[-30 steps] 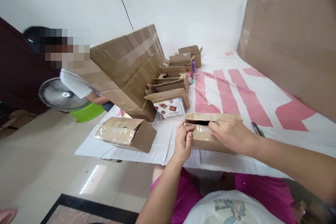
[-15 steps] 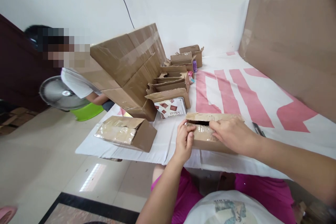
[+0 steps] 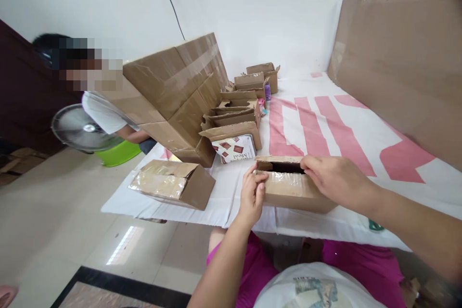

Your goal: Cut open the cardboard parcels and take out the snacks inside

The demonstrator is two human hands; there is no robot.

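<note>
A small cardboard box [image 3: 288, 193] with shiny clear tape on its top lies at the table's near edge. A dark slot runs along its top between the flaps. My left hand [image 3: 252, 192] is closed round the box's left end, its fingertips on the top edge. At the right part of the slot, my right hand [image 3: 332, 178] pinches the box's flap, its fingertips partly inside the gap. What lies inside the box is hidden in shadow. A small green object [image 3: 376, 225] shows beside my right forearm.
Another taped box [image 3: 169, 180] lies to the left. Behind stand several opened boxes [image 3: 234, 122], a printed "Meal" packet [image 3: 234, 148] and a tall cardboard partition [image 3: 180, 82]. A large cardboard sheet [image 3: 397, 67] stands at right. A person [image 3: 104, 113] sits beyond, near a fan [image 3: 86, 127].
My right hand has moved right along the slot, and the gap in the box top is wider. My left hand has stayed put. The green object has come into view; a dark pen-like object is now hidden.
</note>
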